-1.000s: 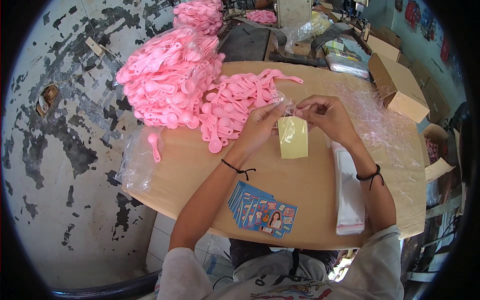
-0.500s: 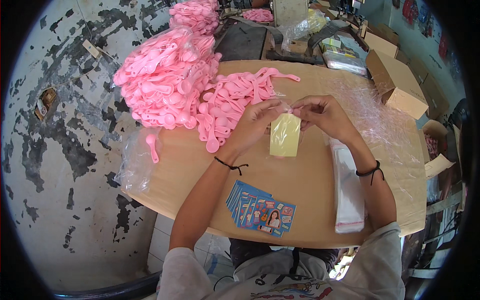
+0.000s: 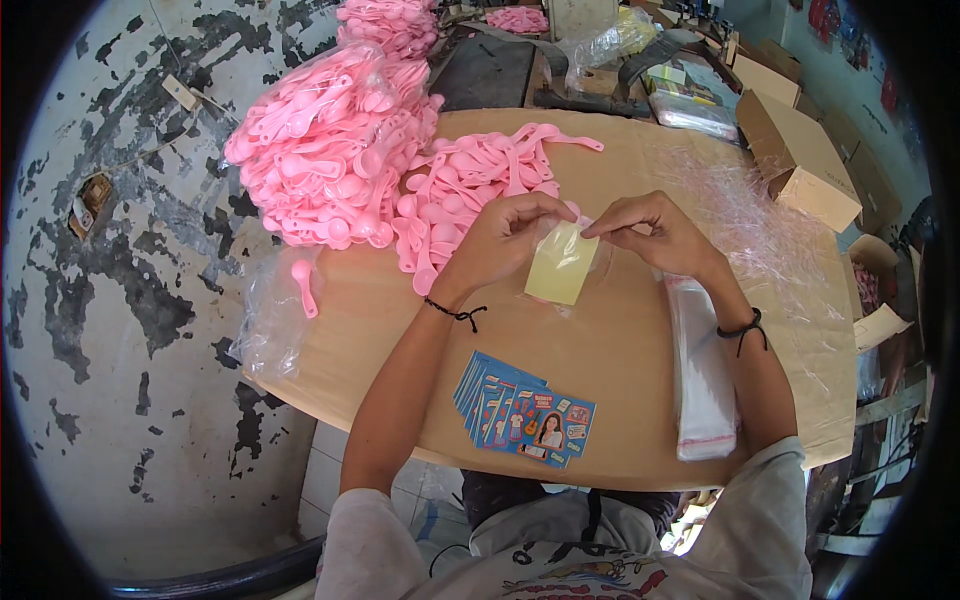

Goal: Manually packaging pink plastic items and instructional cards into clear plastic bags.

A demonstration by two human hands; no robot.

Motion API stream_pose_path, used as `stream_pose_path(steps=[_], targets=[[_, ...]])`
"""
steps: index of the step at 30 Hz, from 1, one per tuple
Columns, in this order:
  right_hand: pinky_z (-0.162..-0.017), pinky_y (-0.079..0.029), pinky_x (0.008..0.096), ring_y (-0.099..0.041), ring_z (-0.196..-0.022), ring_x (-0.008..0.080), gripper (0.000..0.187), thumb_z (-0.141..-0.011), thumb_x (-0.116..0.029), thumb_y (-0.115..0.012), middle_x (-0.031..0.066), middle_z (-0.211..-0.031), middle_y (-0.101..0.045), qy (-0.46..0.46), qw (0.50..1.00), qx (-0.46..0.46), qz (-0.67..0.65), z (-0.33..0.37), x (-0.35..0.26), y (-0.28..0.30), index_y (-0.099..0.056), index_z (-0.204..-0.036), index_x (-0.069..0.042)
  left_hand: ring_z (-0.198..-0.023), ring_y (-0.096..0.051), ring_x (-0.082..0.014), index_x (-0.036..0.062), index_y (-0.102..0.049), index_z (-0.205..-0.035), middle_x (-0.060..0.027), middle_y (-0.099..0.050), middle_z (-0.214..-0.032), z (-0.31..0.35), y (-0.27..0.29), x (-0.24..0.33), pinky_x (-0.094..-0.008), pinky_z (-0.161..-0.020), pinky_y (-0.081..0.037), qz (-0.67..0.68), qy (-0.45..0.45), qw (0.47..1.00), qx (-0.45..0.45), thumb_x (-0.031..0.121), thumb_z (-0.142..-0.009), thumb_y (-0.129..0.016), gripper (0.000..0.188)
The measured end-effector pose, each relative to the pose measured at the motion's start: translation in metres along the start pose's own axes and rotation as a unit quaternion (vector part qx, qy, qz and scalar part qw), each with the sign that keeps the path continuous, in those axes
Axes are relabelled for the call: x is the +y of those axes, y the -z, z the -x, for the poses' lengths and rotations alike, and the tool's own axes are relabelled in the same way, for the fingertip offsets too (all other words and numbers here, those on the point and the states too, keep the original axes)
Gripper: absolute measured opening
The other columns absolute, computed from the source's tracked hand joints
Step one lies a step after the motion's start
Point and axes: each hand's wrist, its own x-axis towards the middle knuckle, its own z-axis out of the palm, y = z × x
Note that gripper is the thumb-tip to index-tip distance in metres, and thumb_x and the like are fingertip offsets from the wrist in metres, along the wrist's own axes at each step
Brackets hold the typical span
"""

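Above the middle of the table I hold a small clear plastic bag by its top edge. Inside it a pale yellow card shows, with a bit of pink at its lower edge. My left hand pinches the bag's upper left corner, fingers closed. My right hand is closed in a pinch on the upper right corner. Just beyond my left hand lies a loose heap of pink plastic scoops. Nearer to me is a fanned stack of blue printed cards. A pile of flat clear bags lies beside my right forearm.
A big clear sack of pink scoops stands at the table's far left. One single scoop lies on plastic film. Crumpled clear strips cover the right side, beside an open cardboard box.
The bag has tilted, its lower end swinging slightly left. My right fingers have shifted along the top edge, and both hands still grip it.
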Motion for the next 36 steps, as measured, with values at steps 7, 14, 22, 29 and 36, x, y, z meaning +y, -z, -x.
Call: stream_pose_path(steps=[7,14,22,29,36], targets=[[-0.078,-0.050,0.0303,-0.064,-0.083,0.0199,0.027,-0.081,0.006,-0.058,0.0106,-0.089,-0.070,0.010,0.995,0.001,0.101,0.000,-0.014,0.001,-0.075,-0.097,-0.007,-0.094,-0.060,-0.0100,-0.0006,-0.063,-0.107,-0.0041,-0.064,-0.105,0.001,0.006,0.003,-0.0245,-0.084,-0.048,0.002,0.009,0.999,-0.033,-0.001,-0.092,-0.051,0.019],[-0.077,-0.050,0.0303,-0.063,-0.081,0.0209,0.025,-0.079,0.006,-0.058,0.0090,-0.084,-0.069,0.061,0.989,0.009,0.133,0.002,-0.006,0.005,-0.073,-0.096,-0.005,-0.082,-0.058,-0.0059,0.0034,-0.053,-0.088,0.0007,-0.053,-0.086,0.003,0.004,0.006,-0.0221,-0.069,-0.048,0.026,0.066,0.997,-0.038,0.000,-0.088,-0.062,0.009],[-0.059,-0.050,0.0256,-0.061,-0.071,0.0088,0.018,-0.094,-0.014,-0.062,0.0075,-0.083,-0.066,-0.158,0.986,0.048,0.011,-0.002,-0.033,-0.010,-0.062,-0.104,0.000,-0.086,-0.065,-0.0121,0.0038,-0.050,-0.104,-0.0053,-0.060,-0.105,0.002,-0.009,0.013,-0.0245,-0.072,-0.054,0.039,-0.012,0.999,-0.006,0.004,-0.085,-0.071,0.028],[-0.069,-0.044,0.0249,-0.055,-0.080,0.0099,0.026,-0.095,-0.014,-0.057,0.0019,-0.091,-0.062,0.064,0.894,0.364,0.252,0.090,-0.158,0.051,-0.061,-0.118,-0.001,-0.102,-0.063,-0.0179,0.0016,-0.054,-0.126,-0.0111,-0.059,-0.121,0.019,0.000,0.057,-0.0322,-0.085,-0.051,-0.023,0.061,0.981,-0.181,0.022,-0.087,-0.069,0.047],[-0.103,-0.037,0.0355,-0.049,-0.123,0.0254,0.049,-0.097,-0.028,-0.054,0.0148,-0.132,-0.051,-0.323,0.786,0.351,0.394,0.517,-0.196,0.036,-0.044,-0.137,-0.002,-0.129,-0.043,-0.0330,0.0070,-0.043,-0.139,-0.0160,-0.043,-0.141,0.131,-0.057,0.075,-0.0484,-0.112,-0.027,-0.364,0.010,0.911,-0.193,0.046,-0.074,-0.077,0.083]])
